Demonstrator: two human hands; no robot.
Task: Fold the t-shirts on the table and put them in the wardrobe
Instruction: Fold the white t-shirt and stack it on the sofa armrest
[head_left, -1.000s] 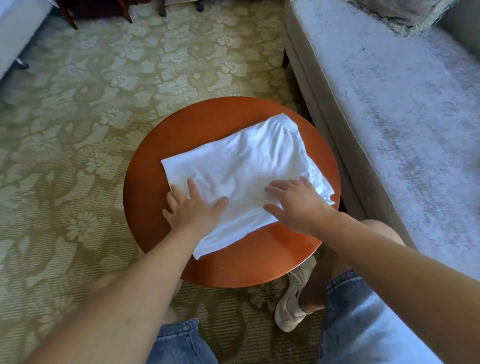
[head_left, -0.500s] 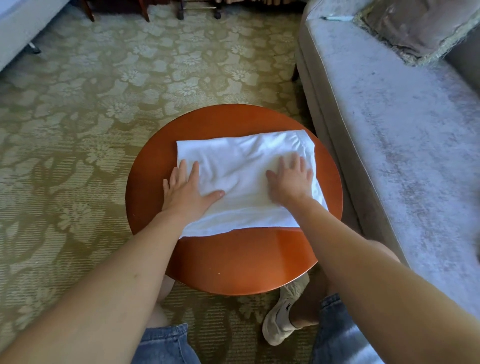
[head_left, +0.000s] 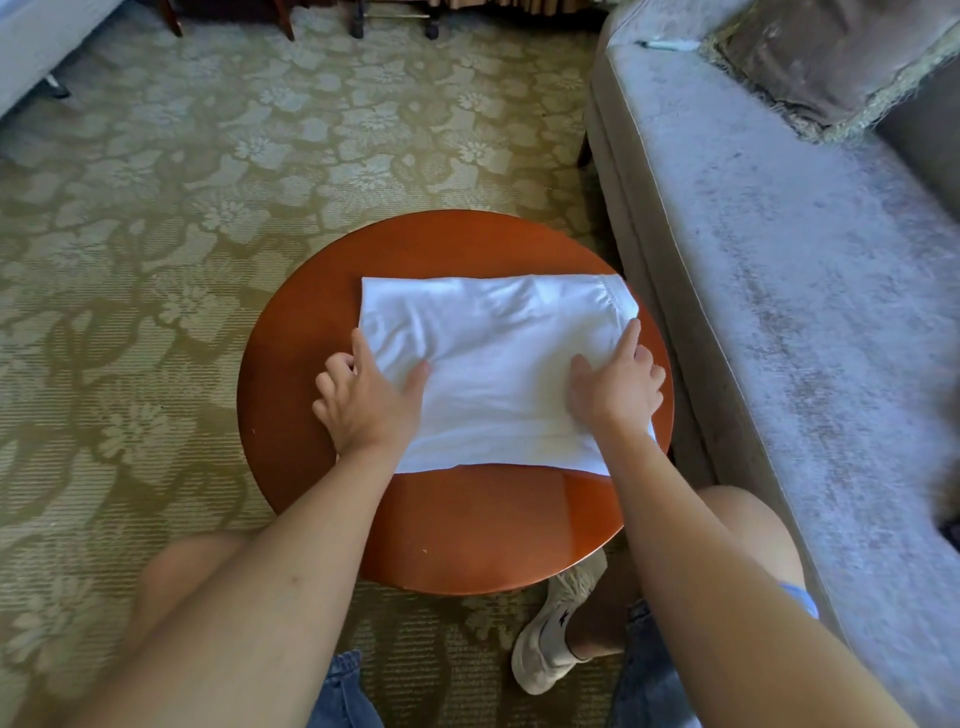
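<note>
The folded white fabric t-shirt (head_left: 498, 364) lies flat on the round reddish wooden counter (head_left: 467, 530), my left grip (head_left: 369, 395) on its left edge, right grip (head_left: 618, 384) on its right; pinching or just pressing, I cannot tell.

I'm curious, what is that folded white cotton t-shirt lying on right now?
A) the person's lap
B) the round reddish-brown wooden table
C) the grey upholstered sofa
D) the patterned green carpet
B: the folded white cotton t-shirt lies flat on the round reddish-brown wooden table, with the left hand and right hand resting on its two ends.
</note>
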